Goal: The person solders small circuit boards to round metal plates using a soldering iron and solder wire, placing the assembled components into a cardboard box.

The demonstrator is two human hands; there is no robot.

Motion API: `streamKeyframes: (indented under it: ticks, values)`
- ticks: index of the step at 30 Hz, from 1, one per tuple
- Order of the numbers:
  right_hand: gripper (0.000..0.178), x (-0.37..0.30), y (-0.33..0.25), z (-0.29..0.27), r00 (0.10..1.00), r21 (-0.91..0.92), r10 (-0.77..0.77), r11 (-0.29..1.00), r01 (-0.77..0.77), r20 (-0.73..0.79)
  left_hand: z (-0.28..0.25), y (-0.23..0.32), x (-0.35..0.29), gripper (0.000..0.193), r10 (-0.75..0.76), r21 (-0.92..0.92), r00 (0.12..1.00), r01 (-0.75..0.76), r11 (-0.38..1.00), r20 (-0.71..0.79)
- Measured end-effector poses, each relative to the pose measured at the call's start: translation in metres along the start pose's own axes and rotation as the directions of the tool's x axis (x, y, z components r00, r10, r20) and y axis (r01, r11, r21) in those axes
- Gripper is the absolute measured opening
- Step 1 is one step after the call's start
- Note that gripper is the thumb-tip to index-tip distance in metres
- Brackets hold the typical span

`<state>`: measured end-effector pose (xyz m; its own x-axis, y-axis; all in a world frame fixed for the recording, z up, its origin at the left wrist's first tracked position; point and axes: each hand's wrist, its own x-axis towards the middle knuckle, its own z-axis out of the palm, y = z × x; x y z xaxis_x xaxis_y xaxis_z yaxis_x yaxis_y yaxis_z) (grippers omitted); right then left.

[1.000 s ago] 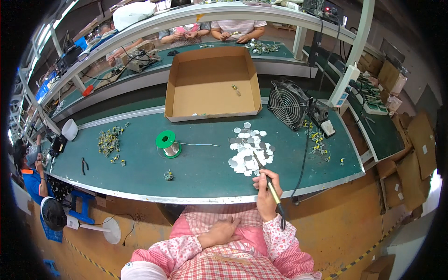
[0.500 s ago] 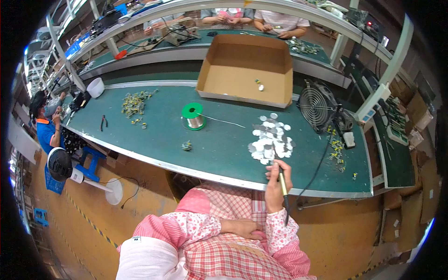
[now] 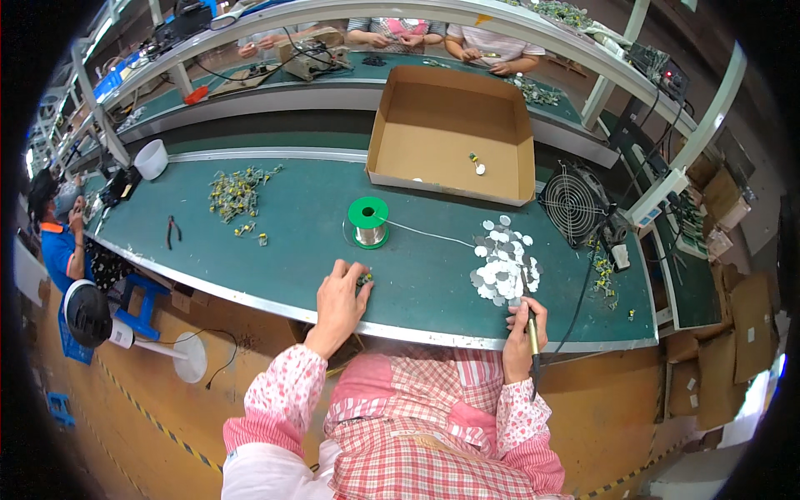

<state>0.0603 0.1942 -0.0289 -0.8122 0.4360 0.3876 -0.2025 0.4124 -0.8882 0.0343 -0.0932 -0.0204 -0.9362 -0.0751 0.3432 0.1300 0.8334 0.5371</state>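
Observation:
My right hand (image 3: 523,333) is closed around a soldering iron (image 3: 533,335), its tip pointing at a pile of round white and grey discs (image 3: 503,271). On the green bench top, my left hand (image 3: 340,298) has its fingertips closed about a small clump of yellow-green wired components (image 3: 364,279), partly hidden by the fingers. Beyond it stands a green spool of solder wire (image 3: 368,223), with a loose strand running toward the discs.
A cardboard box (image 3: 454,142) holding a few small parts stands at the back. To its right is a fan (image 3: 573,202). Component heaps (image 3: 237,193) and pliers (image 3: 173,232) lie left; more components (image 3: 602,271) lie right, beside a black cable. Co-workers sit opposite and far left.
My left hand has moved from my lap up onto the bench, to the small clump of components. My right hand still grips the soldering iron near the discs. The view has shifted slightly.

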Motion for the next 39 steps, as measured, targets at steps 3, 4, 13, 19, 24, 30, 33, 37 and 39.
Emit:
streamKeyframes:
  ticks: [3,4,13,19,24,30,33,37,39]
  values:
    - [0.019,0.0,-0.007,0.003,0.999,-0.03,0.028,0.999,-0.029,-0.03,-0.009,0.007,0.001,0.019,-0.018,-0.255,1.0,0.023,0.967,0.022]
    - [0.019,0.0,-0.008,0.003,0.997,-0.05,0.059,0.997,-0.061,-0.04,-0.011,0.01,0.004,0.018,-0.019,-0.306,0.999,0.03,0.951,0.038]
    - [0.021,0.002,-0.003,0.005,0.991,-0.181,0.124,0.975,-0.13,-0.045,-0.015,0.003,0.021,0.019,0.204,-0.047,0.978,-0.201,0.978,0.05]
    - [0.02,-0.003,-0.006,0.002,0.999,-0.172,0.032,0.985,-0.034,-0.015,-0.019,0.018,0.023,0.019,-0.22,-0.457,0.974,0.221,0.862,0.056]
    - [0.014,-0.017,-0.04,0.01,0.986,0.074,0.08,0.993,-0.092,0.149,0.018,0.063,0.004,0.017,-0.172,-0.812,0.808,0.58,0.062,0.564]
    - [0.03,-0.012,-0.063,0.014,0.938,0.1,0.219,0.962,-0.254,0.27,0.044,0.109,-0.007,0.013,0.01,-0.785,0.785,0.619,0.022,0.62]
    - [0.026,-0.01,-0.049,0.009,0.96,0.271,0.217,0.927,-0.26,0.178,0.044,0.124,-0.006,0.013,0.017,-0.764,0.766,0.638,0.099,0.642]
    - [0.028,-0.009,-0.04,-0.003,0.962,0.2,0.177,0.955,-0.219,0.209,0.037,0.123,0.001,0.016,0.139,-0.638,0.624,0.741,0.208,0.769]
    - [0.029,-0.006,-0.045,-0.009,0.957,0.178,0.165,0.962,-0.209,0.238,0.042,0.117,0.007,0.018,0.185,-0.638,0.611,0.743,0.202,0.77]
